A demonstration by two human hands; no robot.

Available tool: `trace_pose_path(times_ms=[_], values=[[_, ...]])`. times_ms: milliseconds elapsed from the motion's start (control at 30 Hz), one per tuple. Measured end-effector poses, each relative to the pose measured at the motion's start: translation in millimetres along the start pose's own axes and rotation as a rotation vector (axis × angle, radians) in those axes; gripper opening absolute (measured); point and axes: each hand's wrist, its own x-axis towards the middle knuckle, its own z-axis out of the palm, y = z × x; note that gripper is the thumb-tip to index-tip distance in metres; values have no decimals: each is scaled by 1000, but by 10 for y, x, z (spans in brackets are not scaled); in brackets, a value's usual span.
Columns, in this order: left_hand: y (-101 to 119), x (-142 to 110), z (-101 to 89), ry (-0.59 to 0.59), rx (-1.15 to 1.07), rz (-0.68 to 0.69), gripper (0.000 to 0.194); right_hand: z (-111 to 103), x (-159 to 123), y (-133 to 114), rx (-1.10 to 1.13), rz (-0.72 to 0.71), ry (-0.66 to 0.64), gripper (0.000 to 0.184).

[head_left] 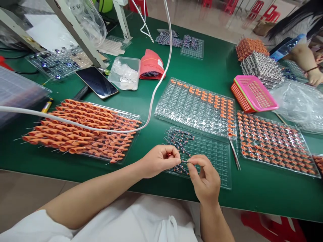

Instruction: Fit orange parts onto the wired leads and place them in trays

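My left hand [163,160] is closed round a small orange-red hollow piece [169,154], its open end showing above the curled fingers. Facing it, my right hand [205,176] pinches a thin wire-like stem [185,162] that spans the small gap between both sets of fingertips. Most of the held piece is hidden by my fingers. Beneath the hands, a clear moulded tray [212,158] carries dark thin pieces with orange tips [180,139] at its left side. Just beyond lies another clear tray [176,107], with orange pieces [217,101] in its far and right-hand pockets.
Stacked orange tubes [83,131] with protruding wires lie at left, under a looping white cable [161,77]. Tweezers [235,154] rest beside a filled tray [275,144]. Behind are a phone [97,81], a plastic tub [135,75] and a pink basket [254,92]. A co-worker's arm [304,60] is at right.
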Motion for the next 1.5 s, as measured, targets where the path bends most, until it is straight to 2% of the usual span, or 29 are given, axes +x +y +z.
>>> trace_pose_path(times_ms=[167, 267, 400, 667, 1000, 1167, 1500], values=[[25, -21, -20, 4, 49, 10, 24, -29, 4, 20, 27, 41, 57, 11], [28, -33, -40, -36, 121, 33, 22, -31, 10, 22, 4, 54, 80, 10], [-20, -34, -39, -69, 173, 32, 28, -13, 3, 29, -48, 43, 116, 10], [-102, -12, 79, -49, 130, 79, 32, 41, 7, 25, -169, -80, 117, 17], [-47, -32, 109, -74, 118, 95, 30, 81, 64, 30, -253, -219, 83, 27], [-99, -20, 105, -56, 14, 83, 39, 84, 70, 34, -269, -232, 83, 26], [-100, -12, 96, -37, -54, 43, 42, 69, 69, 34, -274, -246, 52, 25]])
